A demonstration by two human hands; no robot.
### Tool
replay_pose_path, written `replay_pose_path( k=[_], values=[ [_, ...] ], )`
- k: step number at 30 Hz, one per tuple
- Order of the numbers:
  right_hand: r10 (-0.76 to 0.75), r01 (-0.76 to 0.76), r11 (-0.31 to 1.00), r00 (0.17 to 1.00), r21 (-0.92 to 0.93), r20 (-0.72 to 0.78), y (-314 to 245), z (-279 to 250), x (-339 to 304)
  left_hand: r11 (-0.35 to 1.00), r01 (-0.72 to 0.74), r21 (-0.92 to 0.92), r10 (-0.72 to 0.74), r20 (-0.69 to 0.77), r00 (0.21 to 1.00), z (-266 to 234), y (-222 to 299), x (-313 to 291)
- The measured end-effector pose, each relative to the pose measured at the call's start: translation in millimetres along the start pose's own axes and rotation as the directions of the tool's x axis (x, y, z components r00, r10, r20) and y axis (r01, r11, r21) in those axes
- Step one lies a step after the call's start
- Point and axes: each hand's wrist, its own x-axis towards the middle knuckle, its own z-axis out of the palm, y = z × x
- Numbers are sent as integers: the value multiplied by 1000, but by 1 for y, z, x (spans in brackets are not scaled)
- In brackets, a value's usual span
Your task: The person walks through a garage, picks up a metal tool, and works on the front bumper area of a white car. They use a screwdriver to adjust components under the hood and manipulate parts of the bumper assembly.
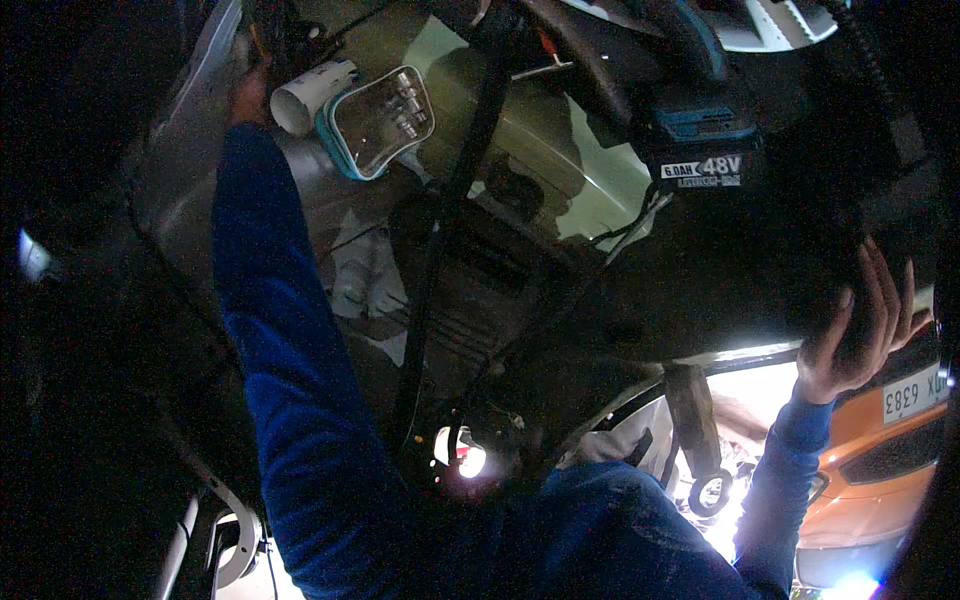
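Blue sleeve (270,380) is the closest thing to the lens, running from the near edge way up to the far left, where the left hand (248,98) sits deep in shadow. Only a sliver of that hand shows, so I honestly can't tell if it's gripping anything or just resting. It's right next to a white tube (312,95), and just to the right of that is a clear case with a teal rim (380,120) with what look like small metal bits inside. Over on the right, the right hand (868,330) is spread open with its fingers splayed, pressed flat up against a dark panel (740,280) and grasping nothing. My read is that this is a brace-and-reach moment, one palm steadying against the panel while the other arm stretches toward the stuff at the far left. Any move up there would have to go by feel more than sight, since that corner is so dark. The panel itself looks big, matte and black, with no detail I can make out. A cordless tool battery (700,150) hangs at the far right above it, a work light (462,455) glares near the middle, and an orange car (880,450) peeks in near right.
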Motion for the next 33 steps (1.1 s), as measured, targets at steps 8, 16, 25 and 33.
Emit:
replay_pose_path(
  k=[8, 16, 25, 33],
  values=[
    [63, -63, 996, 998, -55, 0, -5, 0, -4, 926, 245, -287, -244, 38, 969, 9, 9, 10],
    [103, -101, 988, 995, -114, 10, -14, -2, 1, 656, -475, 586, 325, 348, 879, 22, -58, 22],
    [139, -140, 987, 990, -83, -14, -18, -4, 2, 858, -248, 450, 236, 83, 968, 43, -51, 21],
    [62, -63, 995, 998, -71, -14, -8, -4, -1, 895, -155, 418, 155, 34, 987, 67, -66, 75]
  ],
)
